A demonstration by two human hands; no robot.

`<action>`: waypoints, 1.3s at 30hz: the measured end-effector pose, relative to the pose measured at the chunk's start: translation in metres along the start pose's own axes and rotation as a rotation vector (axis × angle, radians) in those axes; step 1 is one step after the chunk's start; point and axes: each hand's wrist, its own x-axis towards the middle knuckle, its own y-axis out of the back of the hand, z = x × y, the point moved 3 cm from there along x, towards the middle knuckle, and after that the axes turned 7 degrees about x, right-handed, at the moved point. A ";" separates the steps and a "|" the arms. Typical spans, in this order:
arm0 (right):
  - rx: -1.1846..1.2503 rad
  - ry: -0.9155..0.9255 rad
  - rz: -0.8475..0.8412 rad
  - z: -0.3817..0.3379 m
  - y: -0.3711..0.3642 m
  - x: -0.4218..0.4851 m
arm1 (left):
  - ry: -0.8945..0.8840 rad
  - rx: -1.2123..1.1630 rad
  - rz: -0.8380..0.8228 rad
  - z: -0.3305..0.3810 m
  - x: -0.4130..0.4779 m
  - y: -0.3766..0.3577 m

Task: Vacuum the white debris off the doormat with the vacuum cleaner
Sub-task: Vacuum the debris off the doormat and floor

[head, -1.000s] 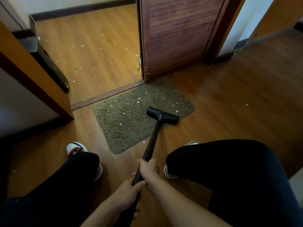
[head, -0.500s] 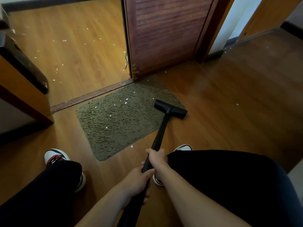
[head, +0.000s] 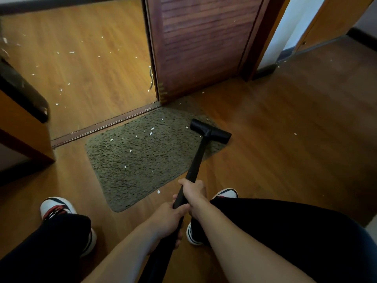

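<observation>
**Person vacuuming a mat at a doorway**

A brown slatted door (head: 204, 48) stands just behind the far right corner of the mat (head: 138, 164); a dark sill (head: 106, 124) runs along the mat's far edge; beyond it lies a paler wood floor (head: 87, 68) dotted with white scraps. At the left is a wooden cabinet (head: 18, 127) with a dark object (head: 22, 92) against it. The person's legs, in dark trousers, sit either side of the mat's near end; the left shoe (head: 55, 207) is on the floor to the near left; the right shoe (head: 227, 194) shows just beyond the hands.

The grey-green mat lies flat in the middle of the darker floor; white debris (head: 152, 133) is scattered over its middle and far part; one scrap lies just off its near edge. The black nozzle (head: 210, 130) of the vacuum (head: 196, 158) sits at the mat's far right edge, its right end over bare floor; the debris lies to its left. The tube slants back to the hands. The right hand (head: 192, 193) grasps the tube, fingers wrapped round it; the left hand (head: 167, 219) grips it just behind, touching the right.
</observation>
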 end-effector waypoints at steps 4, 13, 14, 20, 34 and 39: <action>-0.010 -0.019 -0.036 0.013 -0.013 -0.012 | 0.021 -0.017 0.025 -0.013 -0.013 0.005; -0.076 -0.032 -0.115 0.059 -0.046 -0.071 | 0.090 -0.006 0.073 -0.067 -0.061 0.029; -0.074 -0.034 -0.114 0.062 -0.047 -0.076 | 0.101 -0.006 0.061 -0.069 -0.066 0.030; -0.077 -0.021 -0.079 0.065 -0.036 -0.093 | 0.123 0.013 0.017 -0.072 -0.082 0.024; -0.036 -0.034 0.000 0.049 0.007 -0.065 | 0.070 0.001 -0.051 -0.050 -0.053 -0.010; 0.000 -0.037 0.017 0.029 0.005 -0.038 | 0.039 0.000 -0.029 -0.027 -0.033 -0.009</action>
